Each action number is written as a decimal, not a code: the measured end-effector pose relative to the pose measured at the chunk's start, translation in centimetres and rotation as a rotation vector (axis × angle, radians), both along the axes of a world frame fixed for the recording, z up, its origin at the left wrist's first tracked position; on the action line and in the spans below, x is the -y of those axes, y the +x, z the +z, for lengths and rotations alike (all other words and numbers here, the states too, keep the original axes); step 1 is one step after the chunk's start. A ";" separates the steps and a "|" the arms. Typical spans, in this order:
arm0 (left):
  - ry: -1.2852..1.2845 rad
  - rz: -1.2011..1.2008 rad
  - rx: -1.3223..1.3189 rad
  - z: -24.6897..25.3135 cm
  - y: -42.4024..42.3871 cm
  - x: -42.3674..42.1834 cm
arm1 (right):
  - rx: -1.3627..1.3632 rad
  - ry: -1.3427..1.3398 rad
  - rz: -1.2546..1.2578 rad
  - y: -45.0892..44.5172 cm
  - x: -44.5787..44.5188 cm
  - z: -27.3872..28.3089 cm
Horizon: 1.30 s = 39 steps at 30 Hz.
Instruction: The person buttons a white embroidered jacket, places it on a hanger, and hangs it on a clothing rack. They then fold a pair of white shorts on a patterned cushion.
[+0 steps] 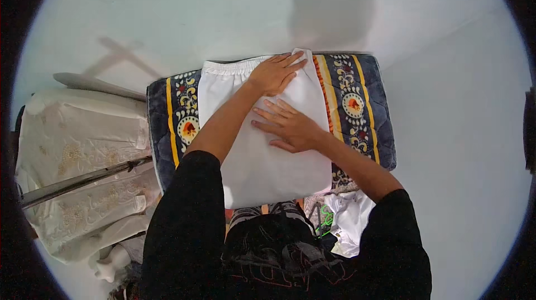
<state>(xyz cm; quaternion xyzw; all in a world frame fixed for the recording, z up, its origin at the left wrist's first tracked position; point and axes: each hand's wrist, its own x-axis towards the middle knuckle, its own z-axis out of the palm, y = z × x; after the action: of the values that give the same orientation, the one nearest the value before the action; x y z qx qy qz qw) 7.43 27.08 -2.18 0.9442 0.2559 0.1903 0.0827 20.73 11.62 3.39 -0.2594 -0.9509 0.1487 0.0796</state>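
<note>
A white garment with an elastic gathered waistband (268, 170) lies spread over a dark padded blanket patterned with yellow stripes and medallions (381, 107). My left hand (276, 73) rests flat near the garment's upper edge, its fingers reaching the raised corner at the right end of the waistband. Just below it, my right hand (289, 126) lies on the middle of the cloth with the fingers spread. Neither hand grips anything. The garment's lower edge hangs at the near side of the padded surface.
At the left, a pale embroidered garment (83, 157) hangs beside a metal pole (83, 182). Crumpled white cloth (351, 220) and green hangers (325, 219) sit low at the right. A pale wall (209, 11) stands behind the padded surface.
</note>
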 end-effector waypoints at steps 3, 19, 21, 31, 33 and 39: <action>-0.028 -0.010 0.004 0.4 -0.1 -0.2 | 0.051 -0.049 0.060 -2.4 4.1 -1.2; 0.064 0.360 0.037 4.4 -14.9 3.3 | -0.173 0.141 -0.034 -3.1 -3.9 1.4; 0.012 0.250 -0.015 2.3 -16.7 2.8 | -0.144 0.114 -0.046 -5.4 -4.2 -0.9; -0.025 0.235 -0.026 1.2 -16.5 2.2 | -0.064 -0.205 0.428 -10.5 9.2 -0.8; -0.019 0.259 -0.072 1.6 -16.2 2.2 | -0.133 -0.216 0.351 -9.7 6.1 0.4; -0.039 0.153 -0.023 4.8 -8.4 4.9 | -0.208 0.332 -0.876 1.9 -7.2 -0.5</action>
<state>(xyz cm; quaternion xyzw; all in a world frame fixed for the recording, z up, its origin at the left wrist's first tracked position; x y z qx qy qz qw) -1.00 22.18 2.64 0.9222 0.3319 0.1801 0.0833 22.65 18.78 2.88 -0.6030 -0.7502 -0.0277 0.2697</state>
